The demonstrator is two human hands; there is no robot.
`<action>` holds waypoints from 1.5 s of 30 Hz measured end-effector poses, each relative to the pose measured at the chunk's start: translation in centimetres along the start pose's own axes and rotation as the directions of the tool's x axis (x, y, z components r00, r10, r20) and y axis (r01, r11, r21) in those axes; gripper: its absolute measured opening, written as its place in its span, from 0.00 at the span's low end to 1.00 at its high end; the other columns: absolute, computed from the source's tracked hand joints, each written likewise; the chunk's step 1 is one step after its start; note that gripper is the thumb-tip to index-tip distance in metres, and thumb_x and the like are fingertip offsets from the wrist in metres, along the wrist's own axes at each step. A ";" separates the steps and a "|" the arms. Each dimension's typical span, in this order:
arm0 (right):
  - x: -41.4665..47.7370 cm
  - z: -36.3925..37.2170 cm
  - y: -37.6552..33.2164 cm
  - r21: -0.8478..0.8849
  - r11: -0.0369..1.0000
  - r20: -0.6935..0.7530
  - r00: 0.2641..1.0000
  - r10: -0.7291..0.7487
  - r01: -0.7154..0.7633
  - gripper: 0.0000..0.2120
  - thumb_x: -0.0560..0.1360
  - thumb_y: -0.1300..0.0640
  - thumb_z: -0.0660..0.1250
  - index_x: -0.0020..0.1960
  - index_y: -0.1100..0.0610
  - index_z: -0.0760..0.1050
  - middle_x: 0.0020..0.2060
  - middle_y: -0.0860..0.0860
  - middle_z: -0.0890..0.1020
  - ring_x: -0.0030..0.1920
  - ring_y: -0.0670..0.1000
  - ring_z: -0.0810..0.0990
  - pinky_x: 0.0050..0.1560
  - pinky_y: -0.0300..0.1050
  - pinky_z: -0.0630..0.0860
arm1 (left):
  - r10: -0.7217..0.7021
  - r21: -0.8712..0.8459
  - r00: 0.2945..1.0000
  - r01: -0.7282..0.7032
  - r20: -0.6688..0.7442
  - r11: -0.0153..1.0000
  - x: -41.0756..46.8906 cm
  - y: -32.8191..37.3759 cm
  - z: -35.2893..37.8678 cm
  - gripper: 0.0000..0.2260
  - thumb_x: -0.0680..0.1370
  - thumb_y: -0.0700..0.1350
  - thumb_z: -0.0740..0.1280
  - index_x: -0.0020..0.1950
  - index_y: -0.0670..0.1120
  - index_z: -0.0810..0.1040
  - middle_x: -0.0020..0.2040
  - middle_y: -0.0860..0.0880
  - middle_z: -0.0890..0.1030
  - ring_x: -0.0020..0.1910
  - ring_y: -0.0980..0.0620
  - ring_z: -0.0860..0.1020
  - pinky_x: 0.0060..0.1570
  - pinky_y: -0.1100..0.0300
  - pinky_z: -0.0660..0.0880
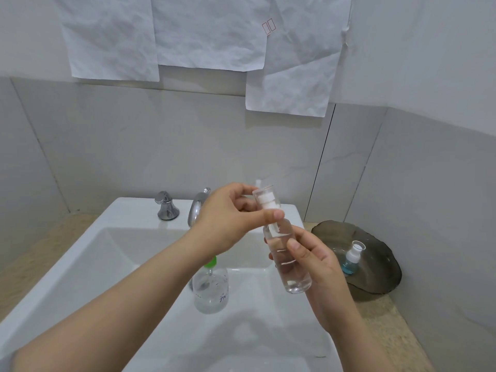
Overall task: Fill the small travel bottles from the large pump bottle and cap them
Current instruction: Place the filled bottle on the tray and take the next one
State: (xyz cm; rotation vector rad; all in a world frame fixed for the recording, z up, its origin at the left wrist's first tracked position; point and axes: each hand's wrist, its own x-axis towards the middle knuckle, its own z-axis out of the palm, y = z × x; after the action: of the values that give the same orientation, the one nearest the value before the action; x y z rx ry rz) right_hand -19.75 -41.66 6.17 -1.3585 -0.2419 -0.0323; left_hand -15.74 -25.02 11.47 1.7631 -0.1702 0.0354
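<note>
Over the sink [88,245]: right hand [319,267] gripped travel bottle [292,275], top tilted left; left hand [225,218] pinched its cap [268,200], directly above.

Pale grey tiled wall [134,143] at 12 o'clock, crumpled paper sheets [209,33] hung above; white sink [80,237], chrome faucet [197,210]; speckled beige counter [389,331] at 4 o'clock.

Left hand [228,218], right hand [316,267] showing bare, fingernails showing short, plain. Bare forearms showing at 8 o'clock and 5 o'clock, uncovered to frame edge.
</note>
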 end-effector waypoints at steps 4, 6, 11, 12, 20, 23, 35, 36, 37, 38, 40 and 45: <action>0.0 -0.2 -0.1 -0.008 1.000 -0.005 1.000 0.002 -0.002 0.12 0.71 0.51 0.65 0.50 0.50 0.83 0.45 0.54 0.85 0.44 0.51 0.81 0.45 0.41 0.78 | -0.038 -0.182 0.978 0.076 0.203 0.980 0.2 -0.1 -1.0 0.26 0.67 0.37 0.79 0.64 0.43 0.77 0.53 0.45 0.86 0.50 0.51 0.84 0.58 0.55 0.79; 0.0 -0.2 0.0 -0.009 1.000 -0.008 1.000 0.002 -0.002 0.12 0.71 0.51 0.65 0.52 0.51 0.82 0.45 0.54 0.85 0.44 0.51 0.80 0.44 0.41 0.78 | -0.036 -0.079 0.983 0.051 0.179 0.996 0.0 0.1 -0.8 0.26 0.65 0.47 0.81 0.60 0.47 0.79 0.51 0.51 0.86 0.51 0.55 0.84 0.58 0.55 0.78; 0.1 0.0 0.1 -0.006 1.000 -0.016 1.000 -0.003 0.003 0.13 0.71 0.51 0.66 0.53 0.51 0.82 0.47 0.55 0.85 0.45 0.53 0.80 0.46 0.42 0.78 | 0.007 -0.027 1.000 -0.007 -0.012 1.000 0.2 -0.1 -0.1 0.20 0.67 0.42 0.81 0.56 0.43 0.81 0.46 0.45 0.87 0.48 0.48 0.86 0.55 0.54 0.79; 0.1 -0.1 0.1 0.000 1.000 -0.022 1.000 -0.001 0.001 0.12 0.71 0.51 0.66 0.52 0.50 0.82 0.47 0.55 0.85 0.45 0.53 0.80 0.46 0.42 0.78 | -0.006 -0.088 0.999 0.010 0.045 0.996 0.2 0.0 -0.3 0.21 0.68 0.38 0.80 0.59 0.42 0.80 0.48 0.45 0.87 0.49 0.49 0.85 0.57 0.54 0.79; 0.2 -0.2 0.0 0.002 1.000 -0.030 1.000 -0.010 0.010 0.14 0.71 0.51 0.66 0.55 0.51 0.81 0.48 0.56 0.85 0.45 0.53 0.80 0.46 0.43 0.78 | 0.012 -0.005 1.000 -0.012 -0.002 1.000 0.2 -0.1 0.4 0.24 0.66 0.51 0.81 0.59 0.46 0.80 0.47 0.47 0.87 0.50 0.49 0.85 0.57 0.53 0.78; 0.2 -0.4 0.0 0.025 1.000 -0.037 0.999 -0.018 0.019 0.13 0.71 0.52 0.66 0.54 0.52 0.82 0.47 0.56 0.85 0.45 0.52 0.81 0.43 0.41 0.79 | -0.019 -0.167 0.994 0.036 0.107 0.985 0.2 0.0 0.0 0.26 0.68 0.39 0.80 0.65 0.43 0.76 0.51 0.45 0.87 0.51 0.50 0.84 0.59 0.54 0.78; 0.0 -0.4 0.2 -0.042 0.995 -0.020 0.996 -0.086 0.085 0.16 0.71 0.54 0.66 0.58 0.55 0.79 0.44 0.52 0.86 0.40 0.49 0.82 0.39 0.38 0.77 | 0.041 -0.167 0.997 -0.029 0.067 0.986 0.4 0.1 0.4 0.14 0.71 0.35 0.76 0.55 0.39 0.81 0.48 0.42 0.87 0.44 0.52 0.85 0.49 0.64 0.80; 0.0 -0.5 0.2 -0.028 0.997 -0.015 0.997 -0.075 0.074 0.16 0.71 0.54 0.66 0.58 0.56 0.79 0.44 0.53 0.85 0.40 0.49 0.82 0.39 0.38 0.77 | 0.058 -0.180 0.994 -0.041 0.088 0.983 0.4 0.1 0.3 0.15 0.72 0.33 0.75 0.57 0.38 0.80 0.49 0.41 0.86 0.45 0.52 0.85 0.49 0.64 0.80; 0.0 -0.7 0.2 -0.012 0.998 -0.010 0.998 -0.061 0.060 0.16 0.71 0.54 0.65 0.57 0.56 0.80 0.44 0.54 0.85 0.39 0.50 0.81 0.39 0.38 0.77 | 0.077 -0.193 0.991 -0.055 0.109 0.980 0.5 0.1 0.2 0.15 0.72 0.31 0.73 0.58 0.36 0.79 0.50 0.40 0.86 0.44 0.52 0.85 0.49 0.64 0.80; 0.0 -0.9 0.2 0.000 0.999 -0.001 0.999 -0.047 0.047 0.16 0.72 0.54 0.65 0.57 0.57 0.80 0.44 0.55 0.85 0.40 0.50 0.81 0.39 0.39 0.78 | 0.093 -0.206 0.987 -0.065 0.131 0.976 0.7 0.0 0.2 0.16 0.72 0.29 0.72 0.59 0.36 0.79 0.49 0.40 0.85 0.44 0.53 0.84 0.48 0.64 0.81; 0.0 -1.1 0.3 0.013 1.000 0.017 1.000 -0.019 0.019 0.15 0.71 0.54 0.66 0.56 0.57 0.80 0.46 0.56 0.85 0.41 0.53 0.81 0.42 0.41 0.79 | 0.118 -0.214 0.979 -0.081 0.166 0.973 0.9 -0.1 0.1 0.16 0.73 0.28 0.71 0.60 0.37 0.78 0.47 0.42 0.85 0.42 0.54 0.84 0.49 0.63 0.81; 0.2 -1.8 0.5 -0.001 1.000 0.034 0.999 0.026 -0.026 0.17 0.72 0.54 0.66 0.58 0.57 0.80 0.47 0.56 0.85 0.44 0.53 0.80 0.43 0.42 0.79 | 0.147 -0.168 0.971 -0.115 0.189 0.979 1.3 -0.7 0.4 0.18 0.74 0.30 0.71 0.62 0.41 0.76 0.51 0.39 0.85 0.49 0.49 0.83 0.54 0.59 0.80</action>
State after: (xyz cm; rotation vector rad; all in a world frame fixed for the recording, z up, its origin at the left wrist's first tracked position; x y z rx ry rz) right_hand -19.16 -43.31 5.39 -1.3636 -0.2527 0.0124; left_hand -14.37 -25.39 10.82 1.5954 -0.4257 -0.0590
